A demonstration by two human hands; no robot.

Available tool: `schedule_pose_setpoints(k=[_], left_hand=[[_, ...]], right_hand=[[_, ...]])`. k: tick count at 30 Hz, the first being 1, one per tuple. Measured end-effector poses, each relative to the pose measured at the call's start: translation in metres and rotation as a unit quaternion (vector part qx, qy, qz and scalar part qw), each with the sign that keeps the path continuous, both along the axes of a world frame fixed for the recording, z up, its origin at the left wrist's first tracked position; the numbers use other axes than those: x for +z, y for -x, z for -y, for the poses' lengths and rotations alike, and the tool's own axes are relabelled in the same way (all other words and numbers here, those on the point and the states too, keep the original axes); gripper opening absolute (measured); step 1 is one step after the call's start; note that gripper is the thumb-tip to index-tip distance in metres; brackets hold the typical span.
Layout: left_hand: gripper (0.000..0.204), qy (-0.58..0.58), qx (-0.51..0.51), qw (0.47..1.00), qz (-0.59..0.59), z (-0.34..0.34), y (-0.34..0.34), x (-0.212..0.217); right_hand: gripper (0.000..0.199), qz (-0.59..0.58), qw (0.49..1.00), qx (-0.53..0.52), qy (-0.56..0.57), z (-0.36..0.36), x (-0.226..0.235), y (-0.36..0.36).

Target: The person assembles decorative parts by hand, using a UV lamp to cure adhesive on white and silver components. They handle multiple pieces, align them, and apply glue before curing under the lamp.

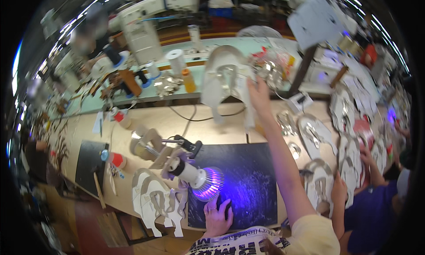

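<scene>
My right arm reaches far forward over the bench. My right hand [259, 95] grips the edge of a flat U-shaped shoe upper [226, 62], white below with a beige-silver band around its curve. That piece hangs upright, slightly blurred, above the bench's back edge. Close to me, my left hand [217, 218] lies at the front of a black mat [252, 184]; its fingers are bent but apart, with a dark patch at one fingertip. Just beyond it, a lamp [203, 179] throws violet-blue light on the mat. A stack of shoe uppers [152, 197] lies left of the mat.
More uppers [318, 184] lie at the right, where a co-worker's hand [339, 191] and purple sleeve come in. Left are a red-and-white bottle [116, 159] and a second dark mat [90, 166]. Along the back shelf stand an orange bottle [188, 81] and a white thread cone [176, 60].
</scene>
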State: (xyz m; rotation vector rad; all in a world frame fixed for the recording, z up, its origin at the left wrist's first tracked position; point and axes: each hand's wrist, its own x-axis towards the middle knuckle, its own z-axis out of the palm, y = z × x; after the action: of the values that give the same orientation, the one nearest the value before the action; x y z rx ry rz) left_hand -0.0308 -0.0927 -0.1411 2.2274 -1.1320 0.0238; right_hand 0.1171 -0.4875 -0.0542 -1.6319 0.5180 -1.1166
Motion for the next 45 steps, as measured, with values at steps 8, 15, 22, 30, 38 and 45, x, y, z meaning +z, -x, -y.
schedule_pose_setpoints(k=[8,15,22,30,38,45], left_hand=[[0.037,-0.038,-0.014,0.999,0.012,0.004,0.001,0.001],[0.033,-0.05,-0.042,0.997,0.044,0.006,-0.001,0.001],[0.033,-0.04,-0.048,0.997,0.048,0.008,0.0,0.0],[0.032,-0.038,-0.036,0.998,0.041,0.009,0.004,0.001],[0.032,-0.038,-0.033,0.998,0.045,0.009,0.004,0.003],[0.032,-0.04,-0.031,0.998,0.039,0.01,0.005,0.003]], right_hand=[[0.052,-0.349,0.904,-0.049,0.241,-0.041,-0.028,0.061],[0.033,-0.291,0.939,0.071,0.168,-0.103,-0.034,0.209],[0.031,-0.344,0.899,-0.243,0.117,-0.055,-0.04,0.367],[0.037,-0.477,0.851,-0.218,0.027,-0.029,-0.054,0.425],[0.026,-0.409,0.886,-0.217,0.019,-0.032,-0.052,0.424],[0.03,-0.401,0.89,-0.218,0.004,-0.033,-0.055,0.422]])
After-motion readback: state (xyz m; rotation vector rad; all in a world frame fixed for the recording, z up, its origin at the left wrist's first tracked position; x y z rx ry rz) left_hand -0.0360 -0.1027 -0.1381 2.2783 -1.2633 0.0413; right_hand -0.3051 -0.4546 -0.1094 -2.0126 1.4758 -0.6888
